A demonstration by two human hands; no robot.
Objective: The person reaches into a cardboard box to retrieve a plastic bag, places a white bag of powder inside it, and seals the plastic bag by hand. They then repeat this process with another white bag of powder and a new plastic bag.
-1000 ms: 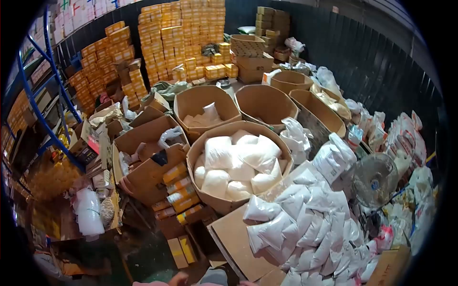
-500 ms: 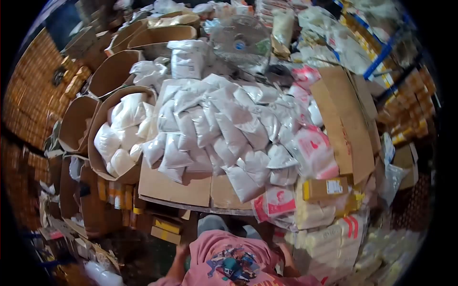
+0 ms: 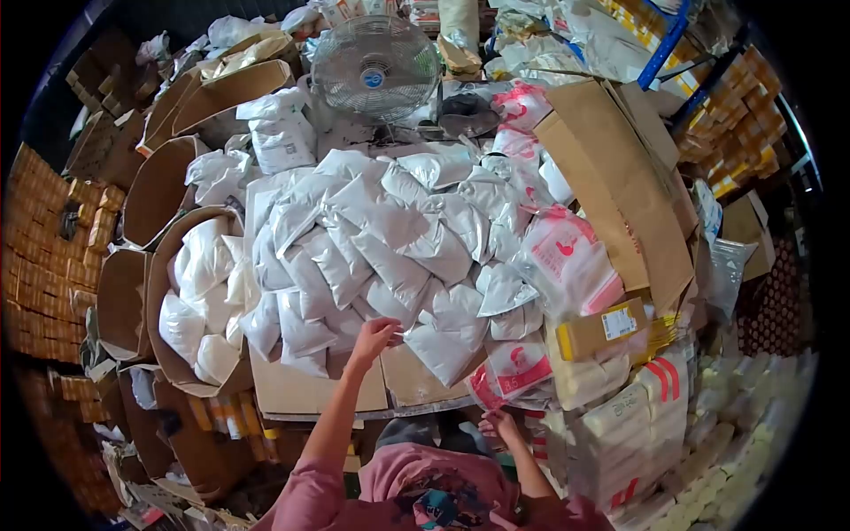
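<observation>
A heap of sealed plastic bags of white powder (image 3: 390, 221) lies on flattened cardboard (image 3: 323, 389) in front of me. My left hand (image 3: 379, 337) reaches over the heap's front edge. Its fingers are closed at the left corner of one white bag (image 3: 444, 347) that lies nearest to me. My right hand (image 3: 498, 426) is lower, off the table's front edge, with its fingers loosely apart and nothing in them. Close above it is a clear plastic bag with a red print (image 3: 513, 367).
Open cartons stand on the left, one holding stuffed white bags (image 3: 208, 296). A round fan (image 3: 375, 71) is at the back. On the right are a folded cardboard sheet (image 3: 620, 186), a small taped box (image 3: 602, 329) and wrapped packs (image 3: 633, 425).
Both hands have come up from beside my body. The left has reached forward to the white bags, the right only to the table's front edge. The view has also shifted.
</observation>
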